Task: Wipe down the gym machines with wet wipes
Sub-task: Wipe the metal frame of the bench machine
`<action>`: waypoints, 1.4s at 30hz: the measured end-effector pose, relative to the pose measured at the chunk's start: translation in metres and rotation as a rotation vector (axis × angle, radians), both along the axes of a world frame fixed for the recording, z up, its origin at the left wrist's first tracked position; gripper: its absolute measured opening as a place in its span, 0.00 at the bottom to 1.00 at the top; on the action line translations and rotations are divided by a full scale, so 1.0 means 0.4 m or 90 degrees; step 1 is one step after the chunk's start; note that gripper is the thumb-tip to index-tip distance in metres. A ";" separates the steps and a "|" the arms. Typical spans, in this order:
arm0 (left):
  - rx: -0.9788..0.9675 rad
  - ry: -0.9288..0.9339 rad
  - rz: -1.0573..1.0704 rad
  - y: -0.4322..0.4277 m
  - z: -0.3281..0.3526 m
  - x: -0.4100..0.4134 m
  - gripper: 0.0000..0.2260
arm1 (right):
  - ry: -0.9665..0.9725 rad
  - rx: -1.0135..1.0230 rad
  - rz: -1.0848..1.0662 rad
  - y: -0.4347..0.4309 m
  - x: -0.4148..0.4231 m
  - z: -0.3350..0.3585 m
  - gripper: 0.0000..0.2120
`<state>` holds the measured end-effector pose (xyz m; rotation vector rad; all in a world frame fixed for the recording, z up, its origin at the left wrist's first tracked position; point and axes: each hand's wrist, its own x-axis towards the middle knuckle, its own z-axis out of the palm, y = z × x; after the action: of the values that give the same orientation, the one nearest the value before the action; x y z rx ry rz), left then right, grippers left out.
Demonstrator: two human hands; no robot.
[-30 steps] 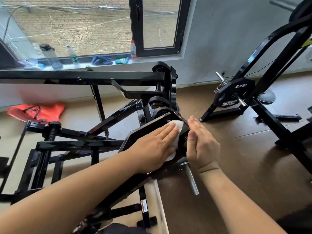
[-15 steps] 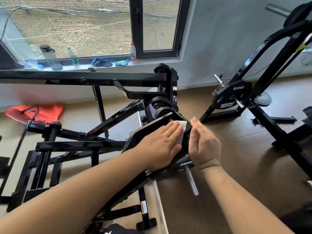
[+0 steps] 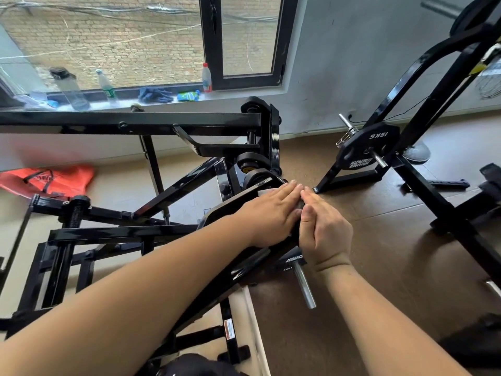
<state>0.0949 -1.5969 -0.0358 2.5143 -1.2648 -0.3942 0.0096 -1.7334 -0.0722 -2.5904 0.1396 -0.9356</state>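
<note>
Both hands have slid farther up the machine's black arm [image 3: 217, 270], the flat-fingered left hand [image 3: 267, 215] now hiding the wipe pressed beneath it while the loosely curled right hand [image 3: 324, 234] steadies the right edge.

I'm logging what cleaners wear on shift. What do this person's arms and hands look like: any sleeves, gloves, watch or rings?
Both forearms are bare right up to the bottom edge of the picture, so no sleeves show. The left hand and the right hand wear no gloves. No watch, band or ring shows on the wrists and fingers in view. Nothing above the forearms is in the picture.
</note>
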 end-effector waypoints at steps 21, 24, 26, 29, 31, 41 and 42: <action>0.111 -0.063 0.319 0.436 -0.053 -0.279 0.31 | 0.351 -0.205 -0.051 0.180 0.050 0.082 0.29; 0.104 0.007 0.337 0.418 -0.033 -0.267 0.32 | 0.416 -0.270 -0.089 0.198 0.064 0.071 0.35; 0.089 0.057 0.329 0.390 -0.020 -0.229 0.33 | 0.411 -0.275 -0.101 0.193 0.067 0.066 0.36; 0.054 0.149 0.317 0.332 -0.014 -0.127 0.33 | 0.439 -0.249 -0.115 0.202 0.070 0.073 0.34; 0.044 0.171 0.305 0.304 -0.011 -0.064 0.32 | 0.460 -0.251 -0.111 0.205 0.071 0.079 0.35; 0.031 0.167 0.229 0.269 -0.030 0.042 0.20 | 0.587 -0.107 -0.084 0.090 0.126 0.165 0.25; 0.038 0.158 0.217 0.246 -0.029 0.063 0.18 | 0.599 -0.103 -0.083 0.093 0.130 0.165 0.26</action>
<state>0.1200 -1.4985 -0.0476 2.5665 -0.7277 -0.6420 0.0615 -1.6961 -0.0063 -2.9762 0.4929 0.3221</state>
